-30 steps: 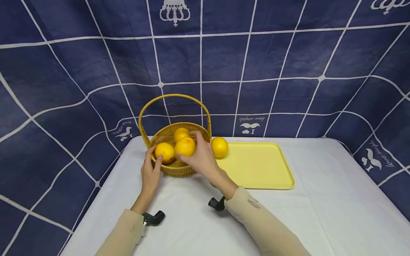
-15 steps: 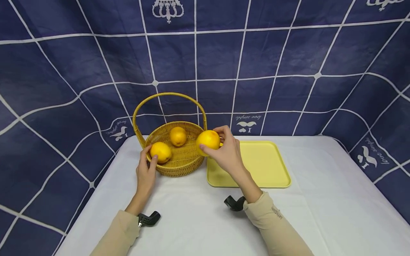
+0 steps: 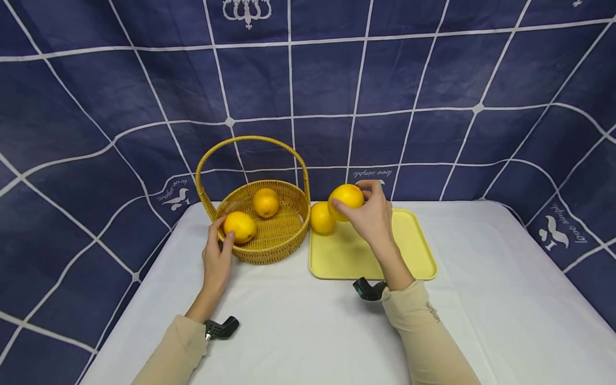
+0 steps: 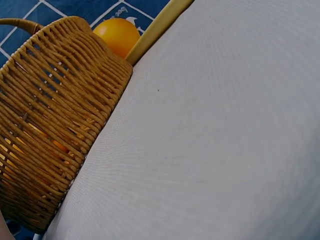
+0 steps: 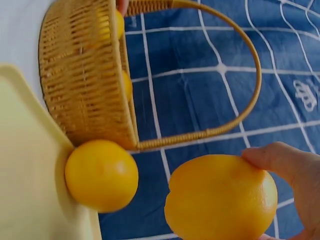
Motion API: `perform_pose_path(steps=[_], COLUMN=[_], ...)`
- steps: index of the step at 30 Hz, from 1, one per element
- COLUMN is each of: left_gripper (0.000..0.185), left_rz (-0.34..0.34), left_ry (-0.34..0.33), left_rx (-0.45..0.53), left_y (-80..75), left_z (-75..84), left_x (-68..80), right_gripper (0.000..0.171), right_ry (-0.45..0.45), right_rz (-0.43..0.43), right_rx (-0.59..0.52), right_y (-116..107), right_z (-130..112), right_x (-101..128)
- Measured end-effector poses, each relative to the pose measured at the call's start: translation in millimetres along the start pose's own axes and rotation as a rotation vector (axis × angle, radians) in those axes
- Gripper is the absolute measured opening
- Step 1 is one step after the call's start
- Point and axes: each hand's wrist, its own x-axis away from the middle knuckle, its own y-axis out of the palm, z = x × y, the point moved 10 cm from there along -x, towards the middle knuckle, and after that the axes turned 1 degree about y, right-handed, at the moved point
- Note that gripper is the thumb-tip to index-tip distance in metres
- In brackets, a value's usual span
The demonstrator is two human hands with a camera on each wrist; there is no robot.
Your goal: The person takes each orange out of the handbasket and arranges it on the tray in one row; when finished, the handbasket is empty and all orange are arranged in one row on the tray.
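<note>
In the head view my left hand [image 3: 217, 259] grips the wicker basket [image 3: 269, 256] at its left rim, fingertips right against an orange [image 3: 239, 227] inside. A second orange [image 3: 266, 202] lies farther back in the basket. My right hand [image 3: 375, 216] holds an orange [image 3: 345, 202] above the yellow tray [image 3: 346, 262], thumb on its near side. Another orange [image 3: 322, 218] sits at the tray's back left corner, beside the basket. The right wrist view shows the held orange [image 5: 220, 197] up close; the left wrist view shows mostly the basket's woven wall [image 4: 60, 110].
The basket's tall arched handle [image 3: 252, 138] stands upright over it. A white cloth [image 3: 298, 331] covers the table. A blue curtain [image 3: 327, 85] with white grid lines hangs behind and along both sides.
My right hand has lifted an orange out of the basket and carried it right, over the tray. My left hand has stayed at the basket's left rim.
</note>
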Motion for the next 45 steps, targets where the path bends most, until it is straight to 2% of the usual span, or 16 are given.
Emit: perform_pose_path(steps=[6, 10, 15, 21, 24, 28, 33, 39, 45], left_gripper=[0.049, 0.048, 0.048, 0.048, 0.048, 0.049, 0.049, 0.049, 0.049], left_rz=[0.0, 0.003, 0.001, -0.002, -0.004, -0.006, -0.006, -0.008, -0.007], left_ry=[-0.002, 0.002, -0.001, 0.0, 0.002, 0.006, -0.001, -0.011, -0.009], left_rx=[0.001, -0.003, -0.015, -0.013, -0.011, -0.01, -0.005, -0.005, -0.002], left_y=[0.8, 0.7, 0.4, -2.2, -1.8, 0.1, 1.3, 1.4, 0.9], left_z=[-0.9, -1.5, -3.3, -3.9, -3.8, -3.0, -2.3, -2.2, -2.5], left_x=[0.2, 0.1, -0.9, -1.8, -1.5, -1.4, -1.2, -0.3, -0.2], right_gripper=[0.066, 0.065, 0.065, 0.069, 0.072, 0.072, 0.071, 0.074, 0.074], right_ry=[0.055, 0.076, 0.097, 0.109, 0.099, 0.055, 0.0, 0.001, -0.082], right_rz=[0.047, 0.027, 0.002, -0.044, -0.05, -0.053, -0.072, -0.07, -0.045], right_rx=[0.068, 0.109, 0.149, 0.21, 0.197, 0.145, 0.137, 0.145, 0.164], right_y=[-5.6, -1.6, 10.2, 35.7, 43.8, 49.2, 53.4, 53.3, 48.9], right_z=[17.4, 29.8, 48.4, 71.0, 77.6, 79.2, 77.5, 76.9, 58.5], right_x=[-7.4, -10.1, -11.3, -10.0, -9.3, -10.0, -10.5, -9.4, -7.7])
